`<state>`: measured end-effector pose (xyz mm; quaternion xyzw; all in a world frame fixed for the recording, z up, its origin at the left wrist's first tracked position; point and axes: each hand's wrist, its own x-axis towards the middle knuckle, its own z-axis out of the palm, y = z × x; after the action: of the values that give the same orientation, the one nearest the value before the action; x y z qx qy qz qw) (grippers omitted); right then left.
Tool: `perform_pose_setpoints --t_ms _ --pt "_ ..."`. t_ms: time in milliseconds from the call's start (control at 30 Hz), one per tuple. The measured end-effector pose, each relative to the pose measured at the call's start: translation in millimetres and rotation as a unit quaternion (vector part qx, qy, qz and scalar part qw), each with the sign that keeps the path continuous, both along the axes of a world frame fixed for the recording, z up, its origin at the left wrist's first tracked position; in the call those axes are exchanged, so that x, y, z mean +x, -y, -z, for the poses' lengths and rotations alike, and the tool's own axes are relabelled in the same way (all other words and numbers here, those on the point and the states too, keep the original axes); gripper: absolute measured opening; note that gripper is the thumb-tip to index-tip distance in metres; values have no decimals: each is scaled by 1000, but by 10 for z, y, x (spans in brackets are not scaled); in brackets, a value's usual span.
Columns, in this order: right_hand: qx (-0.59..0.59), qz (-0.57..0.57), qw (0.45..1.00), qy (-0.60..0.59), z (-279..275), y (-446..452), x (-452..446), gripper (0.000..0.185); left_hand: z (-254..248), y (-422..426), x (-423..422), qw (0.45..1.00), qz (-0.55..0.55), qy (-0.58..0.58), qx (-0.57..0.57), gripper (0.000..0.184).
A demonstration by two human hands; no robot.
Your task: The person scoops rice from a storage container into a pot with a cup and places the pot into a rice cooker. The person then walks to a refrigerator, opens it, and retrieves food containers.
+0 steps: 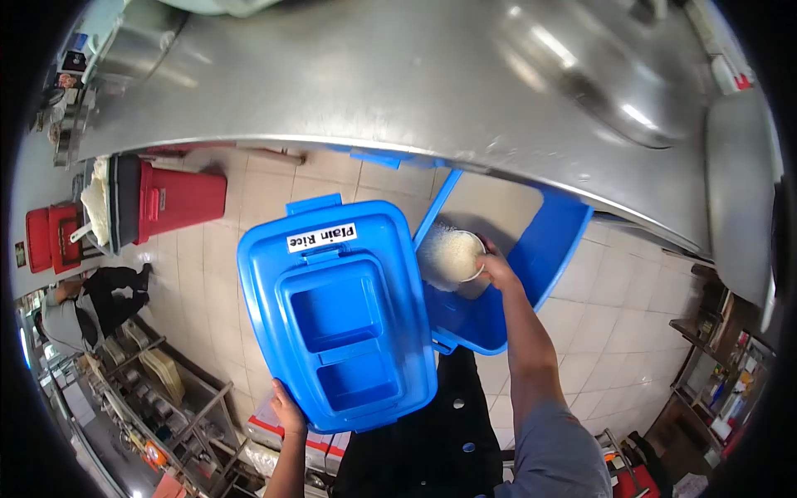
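My left hand (288, 408) grips the lower left edge of a blue plastic lid (407, 315), its thumb on top and the other fingers partly hidden underneath. The lid has a label reading "Plain Rice" and two recessed panels. Inside the open blue bin (554, 245) to the right, my right hand (496, 267) is closed around the rim side of a round cup (482, 249) heaped with white rice (455, 256). More rice lies in the bin below the cup. The lid overlaps the bin's left side.
A steel counter (374, 83) runs above the bin, bearing a large metal pot lid (606, 75). A red bin (178, 202) stands at left on the tiled floor (199, 282). Another person (91, 311) is at far left, near a metal rack (174, 390). Shelves (714, 365) stand at right.
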<state>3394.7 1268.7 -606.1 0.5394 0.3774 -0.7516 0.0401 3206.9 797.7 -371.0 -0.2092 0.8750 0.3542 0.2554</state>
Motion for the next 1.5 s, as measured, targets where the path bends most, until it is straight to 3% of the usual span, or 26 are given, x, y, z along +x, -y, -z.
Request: perform_pose_setpoints --t_ms 33,100,300,367,433,567,733,833,1000,1067,1100,1133,1167,1200,1233,1300,1333,1367,1433,1500 --pt "-1 48 998 -40 -200 -53 59 83 -43 -49 -28 999 3 12 -36 74" --pt "-2 63 996 -69 -565 -155 131 80 -59 -77 -48 999 37 -10 37 75" --pt "-48 129 975 -173 -1633 -101 154 67 -75 -138 -99 994 55 -81 46 74" --pt "-132 169 940 -266 -1925 -26 276 64 -221 -216 -130 993 84 -87 16 74" --pt "-137 174 924 -312 -2359 47 324 62 -287 -280 -175 989 99 -104 25 74" --pt "-117 172 924 -321 -3355 98 431 62 -388 -407 -192 985 107 -127 40 75" --pt "-54 199 921 -331 -5175 -56 1021 59 -521 -675 -105 982 89 -158 44 81" --pt "85 232 913 -324 -6343 -250 1326 56 -536 -713 -56 982 80 -163 42 83" --pt "323 315 867 -212 -7179 -1118 1828 53 -408 -715 -38 981 86 -172 25 87" --pt "483 297 811 -140 -7290 -1385 1897 61 -378 -700 -56 982 86 -167 21 87" --pt "483 296 811 -142 -7168 -1579 1954 61 -368 -698 -65 983 85 -161 15 86" --pt "645 260 715 63 -7018 -1778 1981 67 -372 -701 -58 983 83 -162 16 86" --pt "757 205 563 262 -6909 -1917 1975 73 -456 -733 -16 982 87 -167 19 86" --pt "776 176 510 328 -6806 -1919 1893 82 -518 -752 15 981 91 -172 20 86" --pt "775 174 512 326 -6677 -1966 1914 82 -501 -739 41 981 90 -172 17 86" --pt "823 -11 415 388 -6379 -2044 1883 81 -457 -707 51 978 98 -186 5 84" --pt "840 -47 359 403 -6255 -2085 1885 79 -450 -691 61 978 98 -185 -1 84" --pt "839 -48 364 401 -6179 -2131 1934 79 -436 -691 60 978 99 -183 -13 84" --pt "856 -58 270 437 -6170 -2198 1933 78 -489 -713 73 978 97 -182 -30 83" --pt "867 -34 258 425 -6299 -2167 1915 80 -501 -723 85 979 92 -178 -35 83"
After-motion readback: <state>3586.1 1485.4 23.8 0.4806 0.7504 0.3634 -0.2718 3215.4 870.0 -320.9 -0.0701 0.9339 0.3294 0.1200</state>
